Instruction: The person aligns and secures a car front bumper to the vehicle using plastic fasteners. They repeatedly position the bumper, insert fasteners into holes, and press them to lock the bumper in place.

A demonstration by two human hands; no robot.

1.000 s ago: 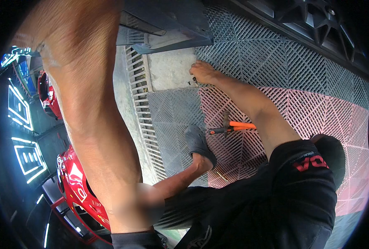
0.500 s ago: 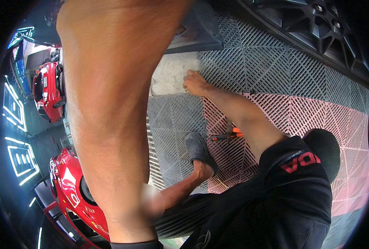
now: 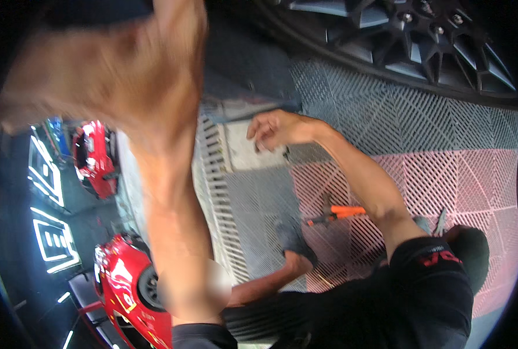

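My left forearm rises up the left side of the view. My left hand [image 3: 113,81], large and smeared by motion, is at the upper left with the thumb pointing up; its fingers are too blurred to read. Nearest it is a dark panel [image 3: 247,64], apparently part of a car. My right hand [image 3: 276,131] hovers just below that panel's lower edge, over a pale concrete patch [image 3: 241,145]. Its fingers are loosely bent and apart, with nothing visible in them. Below my right forearm, an orange-and-black-handled tool [image 3: 346,210] lies on the floor tiles.
A black spoked wheel [image 3: 375,49] fills the upper right. Grey tiles [image 3: 352,110] and pink tiles [image 3: 433,180] with slatted tops cover the floor. A slotted drain grate [image 3: 230,209] runs beside my foot in a dark clog [image 3: 297,241]. Red cars [image 3: 119,285] stand at the left.
My left hand has come into view as that arm drew back. My right hand has lifted from the floor by the concrete patch, its fingers loosening. The whole view has shifted, showing more wheel.
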